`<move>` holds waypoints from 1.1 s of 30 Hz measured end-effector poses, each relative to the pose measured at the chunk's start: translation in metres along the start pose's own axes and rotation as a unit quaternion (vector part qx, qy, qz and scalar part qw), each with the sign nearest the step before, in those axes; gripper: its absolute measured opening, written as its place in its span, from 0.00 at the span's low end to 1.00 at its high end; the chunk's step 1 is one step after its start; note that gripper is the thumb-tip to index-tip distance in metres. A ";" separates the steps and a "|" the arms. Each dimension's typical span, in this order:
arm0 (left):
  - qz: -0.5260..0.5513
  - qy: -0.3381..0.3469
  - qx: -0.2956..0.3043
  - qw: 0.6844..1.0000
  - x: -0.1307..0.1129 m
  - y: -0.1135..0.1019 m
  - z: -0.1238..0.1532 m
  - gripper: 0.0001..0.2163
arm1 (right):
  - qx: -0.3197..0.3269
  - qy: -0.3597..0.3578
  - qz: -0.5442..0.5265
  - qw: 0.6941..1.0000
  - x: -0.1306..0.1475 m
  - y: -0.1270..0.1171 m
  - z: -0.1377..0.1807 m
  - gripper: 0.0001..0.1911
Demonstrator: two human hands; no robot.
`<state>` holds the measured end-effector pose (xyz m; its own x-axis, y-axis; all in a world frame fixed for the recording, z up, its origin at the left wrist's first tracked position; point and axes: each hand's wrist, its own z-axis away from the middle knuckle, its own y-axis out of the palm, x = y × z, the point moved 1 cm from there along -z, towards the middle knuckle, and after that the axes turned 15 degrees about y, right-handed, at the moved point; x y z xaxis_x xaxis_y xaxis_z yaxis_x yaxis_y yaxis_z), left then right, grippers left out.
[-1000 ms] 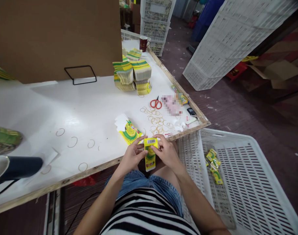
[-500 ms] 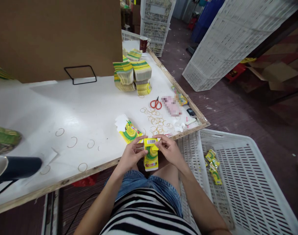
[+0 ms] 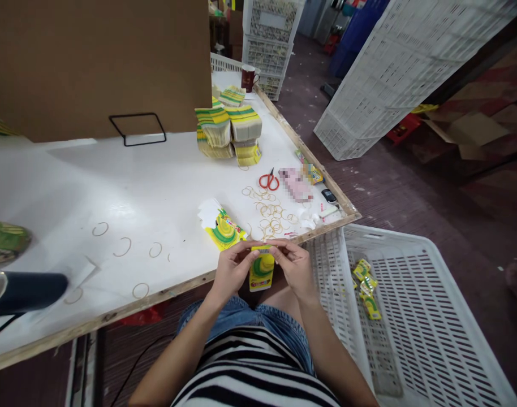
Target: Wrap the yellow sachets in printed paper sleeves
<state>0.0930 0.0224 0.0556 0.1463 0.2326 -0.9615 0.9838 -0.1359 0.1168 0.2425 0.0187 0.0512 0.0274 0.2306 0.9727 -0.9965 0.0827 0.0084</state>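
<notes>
Both hands (image 3: 263,261) pinch the yellow carton (image 3: 261,272) at its top

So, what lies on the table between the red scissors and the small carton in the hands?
In the head view, loose rubber bands lie scattered on the white table between the red scissors and the small carton.

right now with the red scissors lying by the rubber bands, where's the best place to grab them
Take the red scissors by the two red handle loops, coming down from above on the side nearest the person. They lie flat on the white table with the loops toward the rubber bands and the blades pointing away. The loops look the widest and safest part for fingers to close on.
</notes>
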 end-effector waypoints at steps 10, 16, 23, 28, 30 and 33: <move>-0.282 0.098 -0.093 0.950 0.015 -0.033 -0.001 0.16 | -0.377 -0.175 -0.240 0.877 0.007 -0.071 0.006 0.17; -0.404 0.069 0.036 0.912 0.033 -0.036 0.006 0.17 | -0.136 -0.020 0.055 0.989 -0.020 0.001 -0.034 0.17; -0.378 0.085 0.063 0.920 0.033 -0.046 0.013 0.20 | -0.074 -0.098 0.348 0.929 -0.030 0.056 -0.058 0.11; -0.328 0.126 -0.033 0.936 0.027 -0.047 0.013 0.16 | -0.094 -0.050 0.254 0.961 -0.030 0.046 -0.055 0.08; -0.292 0.139 -0.125 0.938 0.023 -0.047 0.012 0.16 | -0.080 -0.007 0.180 0.980 -0.028 0.041 -0.054 0.10; -0.161 0.102 -0.212 0.959 0.019 -0.050 0.008 0.18 | -0.030 0.046 0.046 0.997 -0.025 0.037 -0.047 0.14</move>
<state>0.0456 0.0257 0.0292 -0.1965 0.3870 -0.9009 0.9291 0.3672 -0.0449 0.2084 0.0615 0.0160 -0.0540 0.3279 0.9432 -0.9888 0.1140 -0.0962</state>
